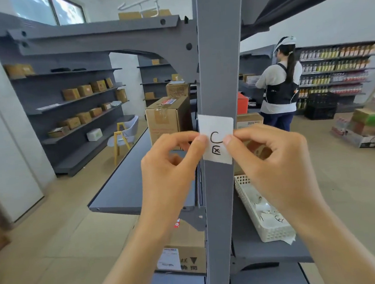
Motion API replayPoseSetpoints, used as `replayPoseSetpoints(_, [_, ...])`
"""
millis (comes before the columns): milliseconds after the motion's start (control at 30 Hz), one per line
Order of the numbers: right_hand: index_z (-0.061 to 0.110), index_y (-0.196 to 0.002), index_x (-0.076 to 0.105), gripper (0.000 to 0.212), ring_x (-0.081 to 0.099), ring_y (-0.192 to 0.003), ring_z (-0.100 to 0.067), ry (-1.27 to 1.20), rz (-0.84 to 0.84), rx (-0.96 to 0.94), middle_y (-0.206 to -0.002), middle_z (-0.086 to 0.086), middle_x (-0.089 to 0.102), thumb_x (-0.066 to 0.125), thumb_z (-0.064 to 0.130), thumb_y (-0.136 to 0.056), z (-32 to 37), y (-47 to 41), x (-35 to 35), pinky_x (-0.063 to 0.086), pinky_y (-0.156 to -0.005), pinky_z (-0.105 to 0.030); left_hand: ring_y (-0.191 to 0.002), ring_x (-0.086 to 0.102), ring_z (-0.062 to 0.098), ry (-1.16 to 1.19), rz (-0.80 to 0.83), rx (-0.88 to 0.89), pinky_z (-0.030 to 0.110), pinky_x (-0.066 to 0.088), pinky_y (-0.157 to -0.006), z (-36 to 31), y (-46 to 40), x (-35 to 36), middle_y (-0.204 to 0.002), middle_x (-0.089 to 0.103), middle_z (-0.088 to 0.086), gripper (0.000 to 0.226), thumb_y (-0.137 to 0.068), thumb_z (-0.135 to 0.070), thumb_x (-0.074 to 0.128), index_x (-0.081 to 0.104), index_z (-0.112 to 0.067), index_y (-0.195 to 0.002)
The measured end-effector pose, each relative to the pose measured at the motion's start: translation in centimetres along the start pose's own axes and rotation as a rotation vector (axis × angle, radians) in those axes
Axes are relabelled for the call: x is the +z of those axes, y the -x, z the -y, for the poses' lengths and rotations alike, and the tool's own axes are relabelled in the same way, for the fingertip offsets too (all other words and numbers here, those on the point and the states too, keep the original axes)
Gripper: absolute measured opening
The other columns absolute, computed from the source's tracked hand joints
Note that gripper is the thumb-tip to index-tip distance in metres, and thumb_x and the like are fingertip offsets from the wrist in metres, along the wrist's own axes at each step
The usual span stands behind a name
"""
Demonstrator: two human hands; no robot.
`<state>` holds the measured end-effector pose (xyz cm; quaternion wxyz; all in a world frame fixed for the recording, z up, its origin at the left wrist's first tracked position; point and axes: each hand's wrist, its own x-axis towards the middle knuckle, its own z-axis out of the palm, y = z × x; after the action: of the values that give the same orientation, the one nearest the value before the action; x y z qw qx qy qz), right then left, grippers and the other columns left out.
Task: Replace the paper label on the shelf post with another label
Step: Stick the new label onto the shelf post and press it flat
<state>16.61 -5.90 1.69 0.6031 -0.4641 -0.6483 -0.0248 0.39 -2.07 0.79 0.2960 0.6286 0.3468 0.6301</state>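
A white paper label point(216, 126) with a hand-drawn "C" and a boxed mark lies flat against the grey shelf post point(219, 62) at chest height. My left hand point(172, 165) pinches the label's left edge between thumb and forefinger. My right hand point(269, 158) pinches its right edge the same way. Both hands sit level with the label's middle, one on each side of the post.
A white plastic basket point(275, 231) holding more paper labels sits on the shelf to the post's right. Cardboard boxes point(169, 118) stand on the grey shelf at left and below. Another person point(280, 84) stands at the back right, facing bottle shelves.
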Motion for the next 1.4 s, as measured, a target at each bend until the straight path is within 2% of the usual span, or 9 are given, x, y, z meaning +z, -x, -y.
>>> replayPoseSetpoints(67, [0.024,-0.085,0.082,0.01,0.061,-0.06,-0.012,-0.007,-0.005,0.049,-0.073,0.016,0.073,0.074,0.021,-0.091,-0.3,0.0,0.0,0.047,-0.055,-0.018,-0.048,0.052,0.015,-0.021,0.011,0.016,0.019,0.043,-0.046,0.5,-0.1,-0.1,-0.091,0.073,-0.01,0.006,-0.089,-0.038,0.073,0.075,-0.04,-0.084])
replayPoseSetpoints(200, [0.024,-0.085,0.083,0.019,0.062,-0.058,-0.01,0.159,-0.039,0.061,-0.067,0.012,0.072,0.07,0.035,-0.094,-1.3,0.0,0.1,0.053,-0.054,-0.033,-0.049,0.052,0.006,-0.055,0.041,0.022,0.018,0.041,-0.047,1.3,-0.4,0.4,-0.09,0.074,-0.01,0.007,-0.09,-0.039,0.072,0.076,-0.033,-0.086])
replayPoseSetpoints(300, [0.029,-0.081,0.079,0.023,0.047,-0.054,0.015,0.397,-0.037,0.033,-0.058,0.023,0.055,0.066,0.043,-0.095,-1.7,-0.1,0.4,0.035,-0.044,-0.012,-0.056,0.061,0.004,-0.16,0.06,0.047,0.017,0.043,-0.047,2.4,-0.6,1.0,-0.093,0.073,-0.013,0.013,-0.09,-0.043,0.07,0.074,-0.03,-0.09])
replayPoseSetpoints(367, [0.032,-0.08,0.077,0.023,0.037,-0.052,0.019,0.517,-0.041,0.028,-0.058,0.023,0.05,0.064,0.045,-0.095,-1.9,-0.1,0.6,0.022,-0.045,-0.008,-0.062,0.065,0.004,-0.227,0.064,0.063,0.017,0.043,-0.047,3.2,-0.8,1.4,-0.092,0.071,-0.016,0.014,-0.09,-0.044,0.07,0.074,-0.03,-0.09])
replayPoseSetpoints(500, [0.031,-0.078,0.074,0.025,0.042,-0.053,0.001,0.577,-0.028,0.028,-0.06,0.022,0.051,0.062,0.046,-0.096,-2.6,0.0,0.7,0.022,-0.046,-0.012,-0.061,0.061,0.0,-0.305,0.055,0.084,0.016,0.043,-0.05,4.3,-1.0,1.7,-0.09,0.07,-0.018,0.013,-0.09,-0.045,0.069,0.073,-0.034,-0.086])
replayPoseSetpoints(667, [0.028,-0.076,0.069,0.029,0.048,-0.052,-0.007,0.596,-0.021,0.053,-0.057,0.018,0.055,0.061,0.046,-0.096,-3.2,-0.3,1.0,0.029,-0.046,-0.013,-0.055,0.055,0.002,-0.352,0.043,0.119,0.015,0.041,-0.055,4.9,-1.5,1.9,-0.087,0.069,-0.02,0.014,-0.087,-0.051,0.066,0.072,-0.039,-0.086])
replayPoseSetpoints(833, [0.026,-0.077,0.068,0.03,0.056,-0.053,-0.012,0.6,-0.003,0.046,-0.059,0.014,0.064,0.06,0.047,-0.097,-3.6,-0.4,1.0,0.037,-0.048,-0.018,-0.054,0.054,0.006,-0.372,0.019,0.16,0.023,0.048,-0.056,5.1,-1.6,2.0,-0.084,0.068,-0.02,0.009,-0.088,-0.049,0.067,0.07,-0.041,-0.084])
replayPoseSetpoints(1133, [0.028,-0.076,0.067,0.026,0.046,-0.049,-0.008,0.601,-0.012,-0.021,-0.061,0.013,0.066,0.063,0.044,-0.097,-3.7,-0.3,1.3,0.019,-0.045,-0.012,-0.053,0.053,0.007,-0.396,-0.019,0.192,0.02,0.044,-0.056,5.4,-1.6,2.0,-0.083,0.069,-0.019,0.012,-0.087,-0.049,0.067,0.073,-0.038,-0.084])
replayPoseSetpoints(1400, [0.026,-0.072,0.069,0.032,0.052,-0.048,-0.015,0.649,-0.009,0.029,-0.056,0.011,0.063,0.061,0.047,-0.095,-3.5,-0.8,1.4,0.023,-0.048,-0.013,-0.054,0.052,0.002,-0.533,-0.06,0.203,0.004,0.03,-0.054,4.6,-1.7,2.1,-0.078,0.064,-0.02,0.017,-0.086,-0.051,0.072,0.069,-0.038,-0.076])
